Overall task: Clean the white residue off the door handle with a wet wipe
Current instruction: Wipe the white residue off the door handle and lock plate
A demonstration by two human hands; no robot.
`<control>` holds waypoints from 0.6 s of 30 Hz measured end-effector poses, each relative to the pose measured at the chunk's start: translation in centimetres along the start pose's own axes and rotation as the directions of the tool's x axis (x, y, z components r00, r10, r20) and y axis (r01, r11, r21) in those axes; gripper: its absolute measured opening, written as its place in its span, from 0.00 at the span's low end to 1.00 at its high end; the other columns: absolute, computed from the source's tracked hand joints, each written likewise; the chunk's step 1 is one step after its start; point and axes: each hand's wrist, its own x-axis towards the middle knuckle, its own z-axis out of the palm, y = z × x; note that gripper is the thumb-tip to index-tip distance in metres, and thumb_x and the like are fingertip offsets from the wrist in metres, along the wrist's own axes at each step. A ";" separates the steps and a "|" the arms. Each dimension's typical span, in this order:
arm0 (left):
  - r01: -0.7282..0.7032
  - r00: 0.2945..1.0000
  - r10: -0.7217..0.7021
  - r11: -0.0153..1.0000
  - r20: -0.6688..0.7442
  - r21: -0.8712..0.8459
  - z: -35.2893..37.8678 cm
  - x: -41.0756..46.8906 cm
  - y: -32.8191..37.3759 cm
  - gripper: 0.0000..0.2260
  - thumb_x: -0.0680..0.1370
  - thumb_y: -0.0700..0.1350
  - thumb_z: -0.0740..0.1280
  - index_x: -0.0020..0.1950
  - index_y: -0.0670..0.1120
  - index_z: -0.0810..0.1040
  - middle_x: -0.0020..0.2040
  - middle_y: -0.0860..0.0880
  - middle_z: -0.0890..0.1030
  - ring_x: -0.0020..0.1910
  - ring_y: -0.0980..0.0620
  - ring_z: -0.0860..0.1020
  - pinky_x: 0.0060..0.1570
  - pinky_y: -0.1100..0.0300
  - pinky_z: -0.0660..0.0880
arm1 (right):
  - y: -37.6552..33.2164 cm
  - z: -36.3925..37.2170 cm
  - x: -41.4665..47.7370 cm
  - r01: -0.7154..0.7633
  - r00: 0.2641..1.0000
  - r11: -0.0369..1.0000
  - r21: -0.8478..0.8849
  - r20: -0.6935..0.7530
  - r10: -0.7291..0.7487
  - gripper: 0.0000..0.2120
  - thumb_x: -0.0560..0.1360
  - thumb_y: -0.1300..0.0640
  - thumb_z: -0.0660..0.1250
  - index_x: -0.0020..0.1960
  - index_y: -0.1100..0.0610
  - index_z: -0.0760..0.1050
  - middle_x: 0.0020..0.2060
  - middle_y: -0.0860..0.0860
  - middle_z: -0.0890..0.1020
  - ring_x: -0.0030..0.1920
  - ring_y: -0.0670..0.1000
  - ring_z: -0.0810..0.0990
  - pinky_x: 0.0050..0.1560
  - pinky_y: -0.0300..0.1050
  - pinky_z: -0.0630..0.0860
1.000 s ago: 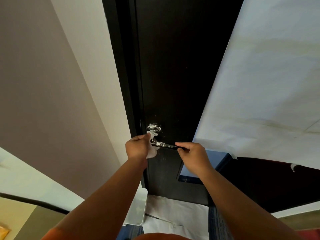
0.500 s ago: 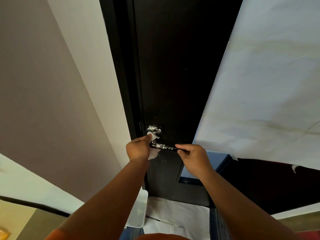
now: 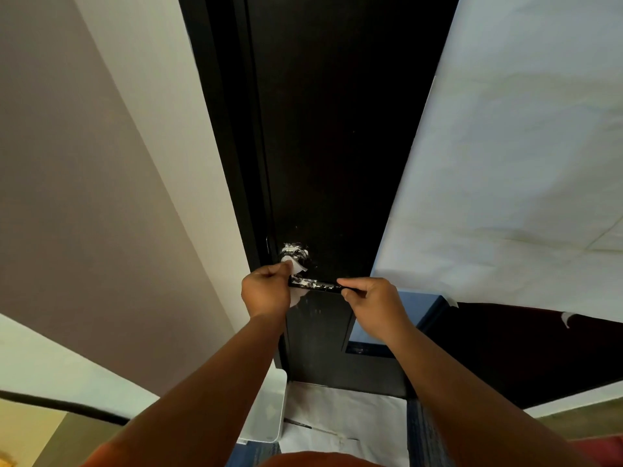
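Residue was seen caked white on the round metal rose plate (image 3: 294, 250) and speckled along the slim dark lever of the door handle (image 3: 315, 284), fitted at the left edge of the tall black door (image 3: 337, 129). The crumpled white wet wipe (image 3: 294, 265) was gripped in the left hand (image 3: 266, 293), fingers curled tight round it, and was pressed where lever met rose. The lever's right tip was pinched by the right hand (image 3: 372, 298) between thumb and curled fingers, apparently to steady it.

Trouble could be judged likely on several counts. If the tip were borne down upon, the latch might be drawn and the door swung away from the wipe. With the wipe bunched so small, only a corner of it was offered to the metal, so residue could be smeared about rather than lifted, or pushed onto the door face, where white flecks were already noted just below the lever. Residue under the right fingers could be missed altogether. Loosened crumbs might be dropped onto the white paper sheet (image 3: 337, 412) laid at the door's foot.
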 end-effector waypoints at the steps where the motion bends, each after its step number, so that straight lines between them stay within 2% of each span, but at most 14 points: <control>1: -0.007 1.000 0.007 1.000 -0.006 0.005 -0.1 -0.3 -0.3 0.03 0.76 0.49 0.76 0.43 0.52 0.87 0.44 0.51 0.86 0.48 0.48 0.83 0.58 0.49 0.81 | 0.0 0.0 0.0 0.001 1.000 1.000 -0.002 -0.004 -0.001 0.12 0.79 0.57 0.70 0.62 0.48 0.83 0.50 0.47 0.86 0.37 0.37 0.78 0.49 0.33 0.78; 6: 0.041 0.998 -0.043 0.997 -0.038 -0.060 -0.6 -1.6 -2.1 0.04 0.76 0.49 0.76 0.46 0.50 0.89 0.43 0.53 0.86 0.48 0.49 0.83 0.60 0.45 0.81 | 0.0 0.0 0.0 -0.008 1.000 1.000 0.013 0.002 0.008 0.13 0.79 0.57 0.70 0.62 0.48 0.82 0.53 0.48 0.86 0.42 0.40 0.81 0.56 0.39 0.81; 9: 0.079 0.997 -0.080 0.995 -0.006 -0.062 -0.6 -0.9 -0.6 0.03 0.75 0.49 0.77 0.42 0.51 0.88 0.44 0.50 0.87 0.49 0.46 0.83 0.59 0.46 0.80 | 0.0 0.0 0.1 -0.011 1.000 1.000 0.008 0.013 0.011 0.13 0.79 0.57 0.70 0.62 0.48 0.82 0.55 0.47 0.86 0.49 0.41 0.82 0.54 0.31 0.77; 11: 0.130 0.991 -0.128 0.989 0.030 -0.072 -0.5 -0.1 0.8 0.03 0.76 0.45 0.77 0.43 0.47 0.86 0.45 0.47 0.87 0.47 0.47 0.84 0.49 0.55 0.81 | -0.1 0.0 0.1 -0.021 1.000 1.000 0.004 0.017 0.021 0.13 0.79 0.57 0.70 0.62 0.47 0.82 0.54 0.46 0.85 0.50 0.42 0.82 0.51 0.28 0.75; 13: 0.158 0.987 -0.155 0.981 0.042 -0.112 -0.3 -0.1 1.7 0.03 0.76 0.42 0.76 0.43 0.44 0.85 0.42 0.47 0.86 0.44 0.48 0.84 0.39 0.60 0.80 | -0.1 0.0 0.1 -0.040 0.999 0.999 0.012 0.018 0.040 0.13 0.80 0.57 0.69 0.62 0.47 0.82 0.53 0.45 0.86 0.49 0.42 0.83 0.49 0.29 0.76; 16: 0.158 0.987 -0.160 0.981 -0.002 -0.110 -0.2 -0.9 0.2 0.03 0.76 0.46 0.77 0.42 0.49 0.87 0.42 0.49 0.86 0.48 0.47 0.84 0.53 0.52 0.81 | -0.2 0.0 0.1 -0.045 0.999 0.999 0.019 0.010 0.044 0.13 0.80 0.57 0.70 0.62 0.47 0.83 0.51 0.45 0.86 0.46 0.42 0.83 0.48 0.31 0.77; 18: 0.188 0.980 -0.197 0.967 -0.036 -0.171 -0.3 -1.8 -0.8 0.04 0.75 0.47 0.77 0.41 0.51 0.86 0.41 0.49 0.86 0.46 0.47 0.84 0.54 0.51 0.80 | -0.1 0.0 0.1 -0.042 0.999 0.999 0.016 0.010 0.042 0.13 0.80 0.56 0.70 0.62 0.46 0.82 0.53 0.45 0.86 0.48 0.43 0.83 0.52 0.33 0.78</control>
